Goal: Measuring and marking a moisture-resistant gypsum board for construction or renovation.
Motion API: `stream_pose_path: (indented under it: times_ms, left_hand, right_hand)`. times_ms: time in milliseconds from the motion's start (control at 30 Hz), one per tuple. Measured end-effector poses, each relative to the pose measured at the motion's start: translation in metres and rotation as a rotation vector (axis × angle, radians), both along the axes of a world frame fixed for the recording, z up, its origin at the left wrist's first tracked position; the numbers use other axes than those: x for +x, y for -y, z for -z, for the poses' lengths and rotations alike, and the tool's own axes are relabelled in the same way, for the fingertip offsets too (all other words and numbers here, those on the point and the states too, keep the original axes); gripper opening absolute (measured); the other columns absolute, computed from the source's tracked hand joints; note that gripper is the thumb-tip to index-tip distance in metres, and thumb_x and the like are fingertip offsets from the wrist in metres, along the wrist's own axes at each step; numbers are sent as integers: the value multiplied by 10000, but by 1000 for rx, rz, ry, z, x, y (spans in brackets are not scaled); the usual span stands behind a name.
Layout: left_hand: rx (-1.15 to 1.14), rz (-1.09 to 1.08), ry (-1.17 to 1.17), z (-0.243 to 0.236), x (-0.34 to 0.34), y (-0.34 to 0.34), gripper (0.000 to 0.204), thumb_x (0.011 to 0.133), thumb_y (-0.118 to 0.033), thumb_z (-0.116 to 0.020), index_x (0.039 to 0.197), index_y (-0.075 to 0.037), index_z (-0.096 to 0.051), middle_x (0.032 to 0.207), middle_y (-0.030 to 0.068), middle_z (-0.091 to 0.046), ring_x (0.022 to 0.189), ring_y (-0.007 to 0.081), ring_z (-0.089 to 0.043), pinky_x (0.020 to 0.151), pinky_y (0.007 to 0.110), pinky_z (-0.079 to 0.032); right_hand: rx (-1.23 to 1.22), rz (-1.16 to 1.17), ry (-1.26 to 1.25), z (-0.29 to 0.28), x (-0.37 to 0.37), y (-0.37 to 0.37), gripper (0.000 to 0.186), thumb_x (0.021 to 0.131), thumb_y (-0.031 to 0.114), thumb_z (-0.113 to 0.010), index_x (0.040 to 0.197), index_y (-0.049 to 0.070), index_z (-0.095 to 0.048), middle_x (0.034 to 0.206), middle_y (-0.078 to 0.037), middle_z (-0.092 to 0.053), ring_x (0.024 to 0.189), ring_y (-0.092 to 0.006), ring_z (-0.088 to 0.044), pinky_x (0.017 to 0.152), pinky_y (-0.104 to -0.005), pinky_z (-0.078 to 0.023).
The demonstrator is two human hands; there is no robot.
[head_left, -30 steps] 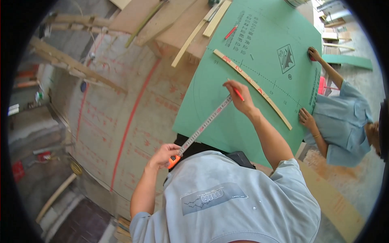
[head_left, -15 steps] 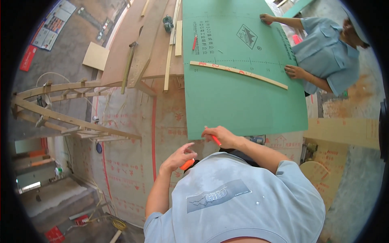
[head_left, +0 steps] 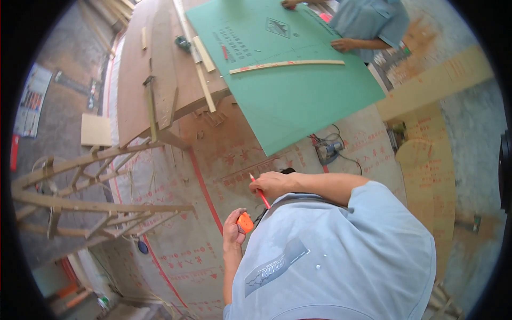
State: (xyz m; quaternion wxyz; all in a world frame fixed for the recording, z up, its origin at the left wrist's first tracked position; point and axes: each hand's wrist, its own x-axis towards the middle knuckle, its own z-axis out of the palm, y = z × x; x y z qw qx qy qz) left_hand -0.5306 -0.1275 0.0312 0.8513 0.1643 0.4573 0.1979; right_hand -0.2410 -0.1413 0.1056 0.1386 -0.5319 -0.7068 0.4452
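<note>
My left hand (head_left: 232,229) is wrapped round an orange tape measure (head_left: 246,222), held low beside my shirt. Close in front of my body, my right hand (head_left: 273,184) grips a red pencil (head_left: 263,198), its tip pointing away from me. Both hands are off the large green board (head_left: 314,104), whose near corner is just beyond my right hand. A narrow wooden strip (head_left: 288,66) lies across that board, and a small red item (head_left: 224,52) rests near its left edge. At the board's far right edge, another person's hand (head_left: 344,45) touches it.
Left of the board is a brown wooden table (head_left: 128,101) bearing wooden strips and a dark green tool (head_left: 182,42). A wooden A-frame ladder (head_left: 101,202) stands at left. A corded power tool (head_left: 329,152) sits on the covered floor. Plywood pieces (head_left: 426,181) lie at right.
My view has turned, so the board now appears farther up and tilted. My right hand has drawn back from the board's near edge toward my body; both hands keep their things.
</note>
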Motion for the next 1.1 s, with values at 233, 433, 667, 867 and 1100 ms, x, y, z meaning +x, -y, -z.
stream_pose_path:
  times_ms: [233,433,667,867,1100]
  left_hand:
    - [64,63,57,-36,5,-79,262,1055,-240,-568,1134,-4,-651,1045,107,-729,887,225,-716,778,360,-603]
    - [56,43,-18,-37,3,-164,290,1054,-249,-542,1228,-28,-612,1210,155,-689,976,278,-704,848,421,-602]
    - [-112,86,-67,-58,-3,-276,314,1032,-314,-581,1255,-94,-602,1229,112,-646,1068,288,-657,855,583,-581]
    - [-30,262,-69,-83,39,-361,348,1037,-302,-579,1300,-76,-562,1255,102,-629,1070,272,-656,846,555,-594]
    - [28,643,20,-87,73,-450,344,1032,-262,-586,1296,-42,-565,1203,98,-643,1032,249,-670,815,474,-615]
  right_hand:
    - [158,178,-46,-2,-35,-59,153,911,193,-629,1000,70,-609,845,-177,-683,830,-416,-668,695,-535,-501]
    - [13,135,119,-17,-9,-132,212,961,271,-621,1035,72,-611,850,-189,-638,827,-389,-637,710,-514,-498]
    - [125,257,-16,10,43,-182,267,950,172,-586,1194,67,-565,1045,-230,-640,1045,-407,-631,840,-501,-514]
    - [-341,411,-89,-37,65,-155,299,1026,217,-488,1273,61,-548,1054,-251,-677,1058,-420,-642,867,-516,-506]
    - [-1252,779,-30,-25,48,-25,376,949,116,-518,1294,108,-668,899,-151,-712,751,-224,-687,591,-395,-539]
